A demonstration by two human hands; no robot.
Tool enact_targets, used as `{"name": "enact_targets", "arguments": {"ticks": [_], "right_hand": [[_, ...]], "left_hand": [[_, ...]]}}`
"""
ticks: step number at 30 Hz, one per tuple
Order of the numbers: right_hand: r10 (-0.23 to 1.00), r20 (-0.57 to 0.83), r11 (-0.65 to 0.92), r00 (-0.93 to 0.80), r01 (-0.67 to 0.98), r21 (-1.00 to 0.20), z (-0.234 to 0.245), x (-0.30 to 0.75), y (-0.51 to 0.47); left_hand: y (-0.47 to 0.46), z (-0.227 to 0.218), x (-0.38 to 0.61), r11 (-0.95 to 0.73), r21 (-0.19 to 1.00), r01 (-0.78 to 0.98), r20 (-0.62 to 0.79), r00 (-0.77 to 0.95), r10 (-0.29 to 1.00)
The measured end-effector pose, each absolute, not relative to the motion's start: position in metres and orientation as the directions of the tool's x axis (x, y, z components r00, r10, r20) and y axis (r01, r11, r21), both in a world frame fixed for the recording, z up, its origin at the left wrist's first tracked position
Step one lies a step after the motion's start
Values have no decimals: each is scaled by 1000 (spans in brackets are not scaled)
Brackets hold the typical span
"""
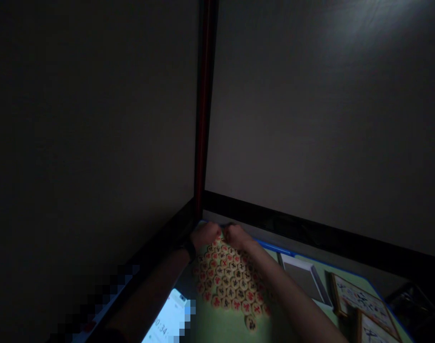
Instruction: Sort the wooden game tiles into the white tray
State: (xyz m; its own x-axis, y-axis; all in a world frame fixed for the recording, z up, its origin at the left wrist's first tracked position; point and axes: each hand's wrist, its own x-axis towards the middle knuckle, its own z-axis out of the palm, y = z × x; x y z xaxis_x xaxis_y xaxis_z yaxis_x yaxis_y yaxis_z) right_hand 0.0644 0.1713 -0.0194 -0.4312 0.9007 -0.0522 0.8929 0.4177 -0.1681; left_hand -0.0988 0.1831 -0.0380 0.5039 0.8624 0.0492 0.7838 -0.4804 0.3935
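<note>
Dozens of xiangqi pieces (236,306) sit packed on the green tabletop (217,328), seemingly for two-handed reach | left hand (207,233), right hand (236,237) curl at the far end | can't tell whether they're gripping any

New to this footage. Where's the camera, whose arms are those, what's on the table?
There's no robot: the one picture comes from a camera on a person's head, facing forward and down, and the arms are theirs. The left hand, with a dark band at its wrist, and right hand are close together at the table's far corner. It's too dark to tell what they hold. Round discs marked in red or black cover the green surface before them. A lit phone is at left; a white tray and two printed objects are at right.
</note>
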Motion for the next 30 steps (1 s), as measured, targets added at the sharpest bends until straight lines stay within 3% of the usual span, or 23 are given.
{"name": "enact_targets", "arguments": {"ticks": [10,22,30], "right_hand": [[896,-56,421,-441,882,-213,-16,79,162],[908,-150,383,-391,920,-82,-8,77,150],[904,-176,384,-389,921,-67,-7,84,150]], "left_hand": [[175,-32,-93,-444,322,836,9,466,885],[169,-28,-90,-446,300,843,-8,469,883],[165,-21,-88,-443,310,841,-14,470,883]]}}
